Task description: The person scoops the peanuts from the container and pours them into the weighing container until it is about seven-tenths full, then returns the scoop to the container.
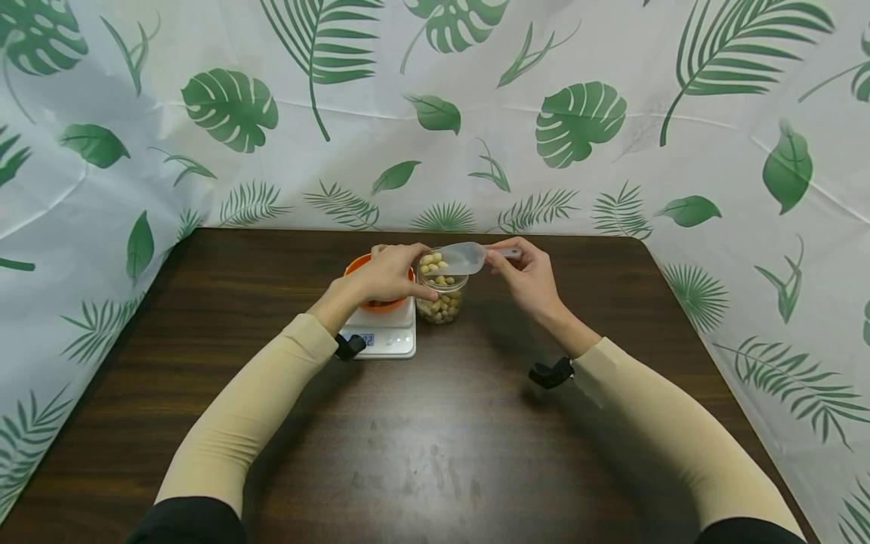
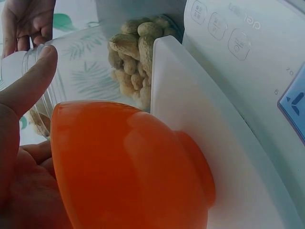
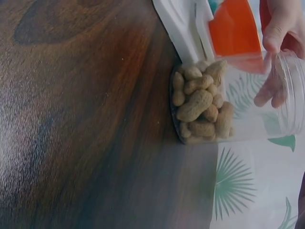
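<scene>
A clear jar (image 1: 442,308) part full of unshelled peanuts (image 3: 200,102) stands right beside a white kitchen scale (image 1: 397,345). My left hand (image 1: 384,273) grips the jar at its neck, thumb on the near side and fingers round the far side. In my right hand (image 1: 533,281), thumb and fingers pinch the handle of a translucent scoop (image 1: 465,258). The scoop lies across the jar's mouth, with several peanuts (image 1: 431,263) showing at its tip. An orange bowl (image 2: 124,162) sits on the scale, partly behind my left hand in the head view.
The scale's lit display (image 1: 368,339) faces me, partly covered by the black wrist strap (image 1: 350,347). Dark wooden tabletop (image 1: 435,438) extends around the scale and jar. A white leaf-print sheet (image 1: 476,151) hangs behind the table's far edge.
</scene>
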